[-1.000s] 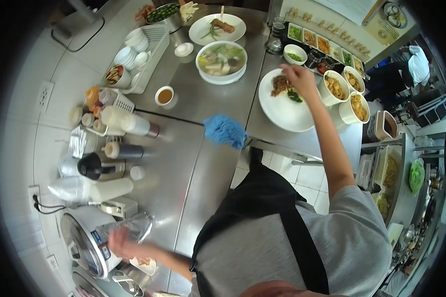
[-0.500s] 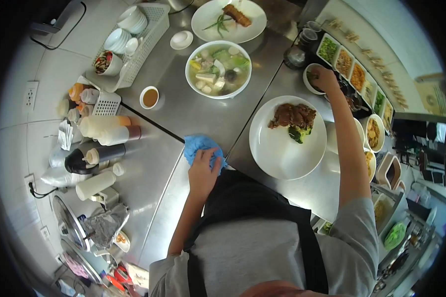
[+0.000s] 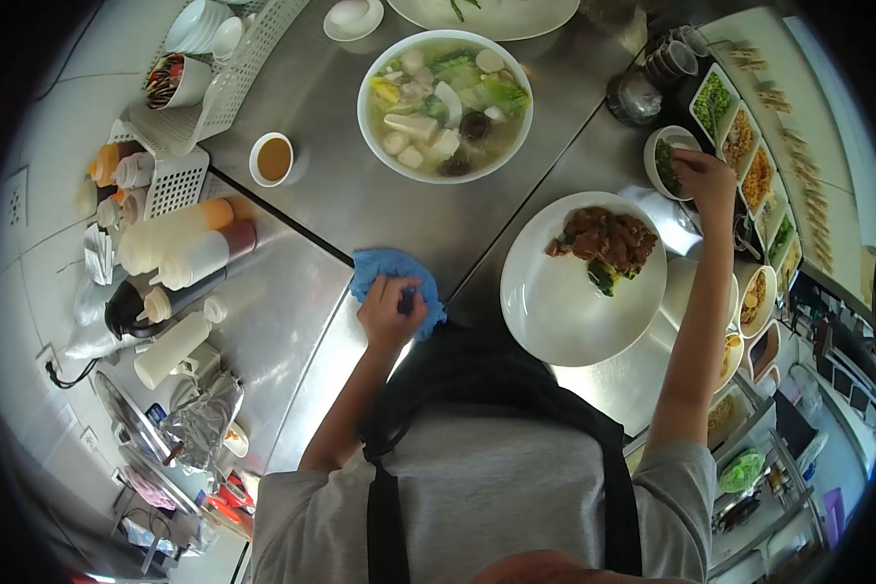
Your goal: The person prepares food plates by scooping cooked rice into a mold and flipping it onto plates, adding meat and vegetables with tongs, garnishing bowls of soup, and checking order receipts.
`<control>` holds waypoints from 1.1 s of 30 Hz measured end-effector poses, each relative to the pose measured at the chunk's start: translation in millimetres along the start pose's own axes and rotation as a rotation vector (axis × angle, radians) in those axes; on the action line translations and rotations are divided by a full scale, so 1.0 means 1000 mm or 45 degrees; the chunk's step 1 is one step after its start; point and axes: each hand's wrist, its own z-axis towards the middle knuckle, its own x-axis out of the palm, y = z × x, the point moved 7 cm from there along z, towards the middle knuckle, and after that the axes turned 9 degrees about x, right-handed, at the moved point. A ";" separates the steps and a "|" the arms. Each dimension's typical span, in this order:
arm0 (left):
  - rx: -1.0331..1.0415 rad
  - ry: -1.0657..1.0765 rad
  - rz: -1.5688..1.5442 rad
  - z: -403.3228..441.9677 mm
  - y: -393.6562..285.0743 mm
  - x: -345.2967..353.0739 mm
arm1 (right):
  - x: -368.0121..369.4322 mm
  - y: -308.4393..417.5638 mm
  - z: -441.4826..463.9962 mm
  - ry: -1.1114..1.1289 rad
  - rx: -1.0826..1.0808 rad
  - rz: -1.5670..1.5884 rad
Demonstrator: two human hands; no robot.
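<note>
My left hand (image 3: pixel 392 313) rests on a crumpled blue cloth (image 3: pixel 391 265) at the counter's near edge, its fingers curled onto the fabric. On the right, my right hand (image 3: pixel 708 181) is at the rim of a small white bowl (image 3: pixel 654 156) of chopped greens (image 3: pixel 668 167). Its fingertips are pinched together over the greens; whatever is between them is too small to make out. Between my arms stands a large white plate (image 3: pixel 565 316) with glazed brown meat (image 3: pixel 608 238) and a piece of green vegetable (image 3: pixel 603 277) near its far side.
A big bowl of soup (image 3: pixel 448 107) with tofu, mushrooms and greens stands ahead, beside a small cup of brown sauce (image 3: pixel 273 160). Squeeze bottles (image 3: pixel 204 255) and a white basket (image 3: pixel 234 88) line the left. Topping trays (image 3: pixel 740 136) run along the right.
My right hand has drawn back from inside the small bowl to its right rim. The view has shifted forward and closer. My left hand stays on the cloth, its fingers more curled.
</note>
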 end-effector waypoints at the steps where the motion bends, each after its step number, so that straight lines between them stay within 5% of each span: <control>1: 0.005 0.010 -0.006 0.001 0.001 -0.001 | 0.000 -0.003 0.001 0.040 0.018 0.116; 7: -0.024 0.058 -0.026 0.001 0.005 0.001 | -0.019 0.039 -0.017 0.279 0.087 0.708; 10: -0.013 0.039 -0.045 0.002 0.003 -0.001 | -0.015 0.140 -0.050 0.340 -0.034 0.529; 14: -0.008 0.017 -0.058 0.002 0.003 -0.002 | 0.051 0.227 -0.068 0.766 -0.464 0.411; 19: -0.003 0.003 -0.082 0.002 0.003 -0.004 | 0.120 0.279 -0.080 0.611 -0.915 0.047; 25: -0.019 0.011 -0.102 0.002 0.004 -0.004 | 0.088 0.301 -0.101 0.199 -1.065 0.201; 33: 0.051 -0.007 -0.010 -0.003 0.004 -0.002 | 0.130 0.280 -0.111 0.092 -1.195 0.208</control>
